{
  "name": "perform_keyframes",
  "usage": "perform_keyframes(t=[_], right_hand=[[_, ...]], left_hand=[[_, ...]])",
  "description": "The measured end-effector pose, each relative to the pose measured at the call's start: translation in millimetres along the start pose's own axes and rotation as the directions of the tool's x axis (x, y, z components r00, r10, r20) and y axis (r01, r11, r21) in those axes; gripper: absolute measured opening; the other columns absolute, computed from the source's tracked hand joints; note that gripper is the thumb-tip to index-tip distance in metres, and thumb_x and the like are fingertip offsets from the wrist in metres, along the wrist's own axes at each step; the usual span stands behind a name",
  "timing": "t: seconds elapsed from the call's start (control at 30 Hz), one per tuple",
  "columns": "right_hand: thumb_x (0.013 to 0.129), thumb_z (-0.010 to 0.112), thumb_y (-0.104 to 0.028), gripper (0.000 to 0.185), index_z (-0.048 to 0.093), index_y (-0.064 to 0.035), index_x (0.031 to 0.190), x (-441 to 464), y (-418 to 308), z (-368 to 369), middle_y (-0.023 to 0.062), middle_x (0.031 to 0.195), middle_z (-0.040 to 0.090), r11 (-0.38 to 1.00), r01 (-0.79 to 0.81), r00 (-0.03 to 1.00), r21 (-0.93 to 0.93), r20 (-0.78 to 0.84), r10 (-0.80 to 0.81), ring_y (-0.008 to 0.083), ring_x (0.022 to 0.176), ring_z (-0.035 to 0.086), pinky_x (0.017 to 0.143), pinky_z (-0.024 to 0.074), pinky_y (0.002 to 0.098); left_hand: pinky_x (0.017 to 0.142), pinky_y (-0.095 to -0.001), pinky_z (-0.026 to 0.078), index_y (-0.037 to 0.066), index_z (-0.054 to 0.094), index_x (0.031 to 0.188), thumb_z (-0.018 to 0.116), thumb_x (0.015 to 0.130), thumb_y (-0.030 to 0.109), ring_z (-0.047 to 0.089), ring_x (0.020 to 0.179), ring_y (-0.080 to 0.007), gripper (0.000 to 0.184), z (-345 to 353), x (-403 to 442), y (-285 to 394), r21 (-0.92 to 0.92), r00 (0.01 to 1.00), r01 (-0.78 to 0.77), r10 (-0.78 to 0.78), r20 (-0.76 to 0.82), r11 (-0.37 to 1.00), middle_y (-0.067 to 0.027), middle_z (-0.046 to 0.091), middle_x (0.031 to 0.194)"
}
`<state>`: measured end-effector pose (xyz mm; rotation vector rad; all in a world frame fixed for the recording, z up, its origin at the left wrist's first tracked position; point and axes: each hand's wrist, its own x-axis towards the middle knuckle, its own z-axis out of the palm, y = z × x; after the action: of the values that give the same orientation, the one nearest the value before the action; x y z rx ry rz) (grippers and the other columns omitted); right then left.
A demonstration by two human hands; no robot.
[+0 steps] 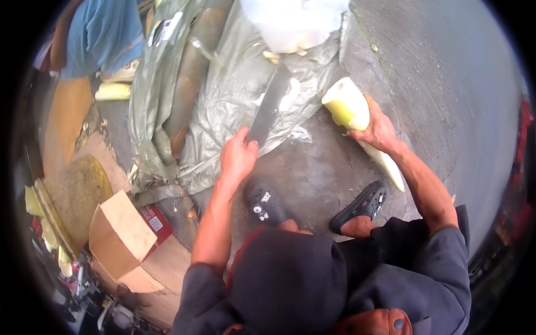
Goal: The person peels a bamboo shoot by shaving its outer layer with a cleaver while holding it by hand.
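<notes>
My left hand [239, 158] is closed around the handle of a long, broad-bladed knife [269, 106], which points up and away over a grey plastic sheet [215, 128]. In my right hand [381, 127] is a peeled, pale yellow-green bamboo shoot [345, 103]. Its thick cut end faces up and left, while the tapered tip comes out below my hand toward the lower right. The knife and the shoot are apart. A white plastic bag [296, 25] lies at the far end of the sheet, with small pale scraps by it.
Left of me stand an open cardboard box [125, 234] and a round yellowish-brown object [84, 195]. A long brown pole-like piece [192, 84] lies along the sheet. Another person in blue cloth [103, 36] is at upper left, near a pale shoot piece [113, 91]. Grey pavement [446, 84] stretches right.
</notes>
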<state>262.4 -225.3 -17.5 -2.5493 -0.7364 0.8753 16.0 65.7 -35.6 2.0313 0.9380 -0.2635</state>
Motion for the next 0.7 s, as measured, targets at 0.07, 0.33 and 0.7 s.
perform_keyframes(t=[0.07, 0.33, 0.7], right_hand=[[0.064, 0.085, -0.039, 0.102, 0.036, -0.0084, 0.149, -6.9, -25.4, -13.3, 0.0238, 0.128, 0.056, 0.997, 0.059, 0.998, -0.055, 0.019, -0.058, 0.0429, 0.12, 0.057, 0.1, 0.0483, 0.0489], [0.065, 0.086, -0.04, 0.105, 0.034, -0.0083, 0.15, 5.4, -59.9, 1.5, 0.0226, 0.124, 0.057, 0.964, 0.203, 0.978, -0.171, 0.083, -0.191, 0.0436, 0.116, 0.058, 0.096, 0.0504, 0.0497], [0.063, 0.087, -0.036, 0.106, 0.034, -0.0081, 0.15, -6.3, -54.1, -4.4, 0.0213, 0.121, 0.057, 0.956, 0.132, 0.991, -0.261, 0.07, -0.117, 0.0426, 0.115, 0.058, 0.096, 0.0508, 0.0491]], left_hand=[[0.071, -0.0557, 0.047, 0.005, 0.062, 0.109, 0.061, 0.09, 0.017, 0.066, 0.082, -0.0462, 0.023, -13.9, -4.8, 6.1, 0.074, 0.994, -0.007, 0.014, -0.104, 0.997, -0.0247, 0.068, 0.084], [0.067, -0.0557, 0.048, 0.006, 0.059, 0.114, 0.06, 0.093, 0.016, 0.066, 0.074, -0.0465, 0.023, -25.5, -28.0, 1.1, -0.116, 0.98, -0.057, 0.034, -0.196, 0.992, -0.0218, 0.068, 0.077], [0.071, -0.0581, 0.051, 0.001, 0.058, 0.108, 0.053, 0.093, 0.012, 0.067, 0.076, -0.0477, 0.019, 0.0, -32.7, 17.1, 0.205, 0.977, -0.209, 0.197, 0.078, 0.956, -0.0245, 0.07, 0.085]])
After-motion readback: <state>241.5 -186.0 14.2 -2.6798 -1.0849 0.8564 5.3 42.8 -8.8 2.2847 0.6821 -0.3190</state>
